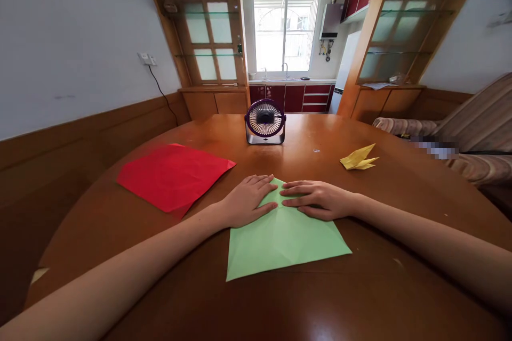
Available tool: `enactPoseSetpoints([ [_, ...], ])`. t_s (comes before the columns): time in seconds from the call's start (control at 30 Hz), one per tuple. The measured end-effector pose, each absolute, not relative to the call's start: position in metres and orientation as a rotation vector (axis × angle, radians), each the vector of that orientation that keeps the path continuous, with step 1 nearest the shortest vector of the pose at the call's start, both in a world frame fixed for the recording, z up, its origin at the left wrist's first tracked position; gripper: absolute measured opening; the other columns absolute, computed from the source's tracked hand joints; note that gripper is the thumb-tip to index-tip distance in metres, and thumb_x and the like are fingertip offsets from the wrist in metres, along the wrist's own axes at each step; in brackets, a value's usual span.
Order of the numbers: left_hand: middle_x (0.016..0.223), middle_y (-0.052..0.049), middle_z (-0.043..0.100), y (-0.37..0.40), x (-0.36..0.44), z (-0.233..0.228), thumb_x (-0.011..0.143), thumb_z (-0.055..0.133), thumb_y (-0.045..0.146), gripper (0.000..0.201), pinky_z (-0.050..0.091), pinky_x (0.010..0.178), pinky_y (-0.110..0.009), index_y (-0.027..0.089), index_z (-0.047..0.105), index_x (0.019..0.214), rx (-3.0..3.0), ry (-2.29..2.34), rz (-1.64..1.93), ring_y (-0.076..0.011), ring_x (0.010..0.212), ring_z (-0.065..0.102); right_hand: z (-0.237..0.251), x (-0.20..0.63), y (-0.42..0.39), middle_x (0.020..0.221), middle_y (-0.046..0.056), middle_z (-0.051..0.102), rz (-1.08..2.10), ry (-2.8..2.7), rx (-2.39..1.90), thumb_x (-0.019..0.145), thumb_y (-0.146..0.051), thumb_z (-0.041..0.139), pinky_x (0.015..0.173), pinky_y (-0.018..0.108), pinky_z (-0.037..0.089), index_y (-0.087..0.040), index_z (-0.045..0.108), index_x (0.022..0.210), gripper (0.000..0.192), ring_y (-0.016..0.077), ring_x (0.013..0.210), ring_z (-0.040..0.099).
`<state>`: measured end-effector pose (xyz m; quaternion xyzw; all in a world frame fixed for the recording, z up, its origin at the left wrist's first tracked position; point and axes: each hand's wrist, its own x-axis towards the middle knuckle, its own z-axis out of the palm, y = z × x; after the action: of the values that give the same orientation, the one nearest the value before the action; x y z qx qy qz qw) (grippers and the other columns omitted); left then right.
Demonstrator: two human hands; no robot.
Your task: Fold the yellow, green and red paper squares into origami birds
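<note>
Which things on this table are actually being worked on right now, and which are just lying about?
In hand:
green paper, pressed flat by left hand and right hand

Lying about:
red paper
yellow folded paper figure
small desk fan

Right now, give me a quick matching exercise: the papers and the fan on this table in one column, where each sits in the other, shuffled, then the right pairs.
Things:
1. green paper
2. red paper
3. yellow folded figure
4. small fan

Places:
A. far middle of the table, upright
B. under the left hand and right hand
C. left of the hands, lying flat
D. right of the fan, beyond the right hand

Pairs: 1-B, 2-C, 3-D, 4-A
</note>
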<state>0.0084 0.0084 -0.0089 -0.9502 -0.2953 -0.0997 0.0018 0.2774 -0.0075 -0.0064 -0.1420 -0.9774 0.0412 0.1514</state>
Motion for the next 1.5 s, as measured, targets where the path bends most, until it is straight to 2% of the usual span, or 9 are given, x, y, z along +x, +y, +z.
enactPoseSetpoints([
  [0.13,0.145,-0.014,0.046,0.006,0.008,-0.008,0.097,0.039,0.053,0.053,0.033,0.108,-0.046,0.018,0.052,0.134,-2.920,-0.914,-0.336,-0.0301,0.132,0.044,-0.006,0.277,-0.008,0.139,0.011,0.053,0.111,-2.791,-0.390,0.095,-0.019,0.044,0.110,0.045,0.040,-0.020,0.049,0.139,0.044,0.0221,0.137,0.039],
  [0.3,0.143,-0.014,0.048,0.006,0.008,-0.007,0.096,0.040,0.052,0.051,0.034,0.106,-0.045,0.016,0.053,0.131,-2.937,-0.891,-0.369,-0.0294,0.129,0.046,-0.005,0.276,-0.008,0.139,0.011,0.053,0.116,-2.787,-0.381,0.095,-0.019,0.044,0.110,0.045,0.040,-0.020,0.049,0.139,0.044,0.0221,0.137,0.040],
  [0.47,0.140,-0.014,0.051,0.008,0.008,-0.007,0.094,0.044,0.051,0.058,0.036,0.104,-0.044,0.014,0.043,0.138,-2.981,-0.935,-0.448,-0.0292,0.126,0.048,-0.005,0.276,-0.009,0.136,0.013,0.055,0.124,-2.784,-0.407,0.095,-0.020,0.044,0.110,0.045,0.040,-0.017,0.053,0.136,0.042,0.0226,0.136,0.040],
  [0.57,0.144,-0.013,0.048,0.008,0.008,-0.008,0.094,0.044,0.052,0.055,0.034,0.107,-0.045,0.015,0.047,0.136,-2.989,-0.938,-0.429,-0.0294,0.129,0.046,-0.005,0.276,-0.010,0.136,0.012,0.055,0.125,-2.784,-0.409,0.095,-0.020,0.044,0.110,0.044,0.040,-0.017,0.053,0.136,0.042,0.0223,0.136,0.040],
  [0.67,0.148,-0.013,0.043,0.009,0.007,-0.010,0.097,0.040,0.050,0.054,0.025,0.114,-0.047,0.014,0.049,0.136,-2.990,-0.918,-0.370,-0.0280,0.137,0.039,-0.006,0.276,-0.009,0.137,0.012,0.055,0.122,-2.785,-0.413,0.096,-0.021,0.044,0.111,0.044,0.040,-0.018,0.052,0.137,0.042,0.0219,0.136,0.041],
  [0.77,0.151,-0.012,0.037,0.011,0.005,-0.011,0.100,0.033,0.046,0.054,0.018,0.119,-0.043,0.013,0.043,0.142,-3.048,-0.868,-0.317,-0.0231,0.142,0.031,-0.006,0.277,-0.008,0.138,0.012,0.054,0.116,-2.795,-0.419,0.096,-0.021,0.045,0.111,0.044,0.039,-0.018,0.053,0.136,0.042,0.0220,0.136,0.040],
  [0.93,0.155,-0.010,0.030,0.015,-0.001,-0.013,0.103,0.027,0.042,0.052,0.017,0.120,-0.043,0.016,0.035,0.147,-3.135,-0.788,-0.243,-0.0208,0.146,0.021,-0.007,0.278,-0.007,0.140,0.011,0.052,0.104,-2.814,-0.428,0.096,-0.020,0.045,0.112,0.043,0.039,-0.018,0.052,0.137,0.042,0.0219,0.137,0.039],
  [1.13,0.153,-0.008,0.034,0.012,-0.002,-0.012,0.103,0.030,0.039,0.047,0.026,0.118,-0.043,0.019,0.041,0.144,-3.143,-0.732,-0.353,-0.0218,0.144,0.025,-0.009,0.279,-0.007,0.142,0.010,0.051,0.090,-2.806,-0.410,0.096,-0.021,0.045,0.111,0.045,0.039,-0.021,0.047,0.141,0.045,0.0222,0.138,0.038],
  [1.5,0.150,-0.008,0.038,0.012,-0.002,-0.013,0.102,0.032,0.039,0.046,0.028,0.117,-0.043,0.019,0.045,0.142,-3.132,-0.704,-0.402,-0.0229,0.142,0.031,-0.007,0.277,-0.007,0.138,0.010,0.054,0.068,-2.775,-0.364,0.095,-0.021,0.045,0.111,0.045,0.039,-0.020,0.051,0.138,0.043,0.0218,0.135,0.043],
])
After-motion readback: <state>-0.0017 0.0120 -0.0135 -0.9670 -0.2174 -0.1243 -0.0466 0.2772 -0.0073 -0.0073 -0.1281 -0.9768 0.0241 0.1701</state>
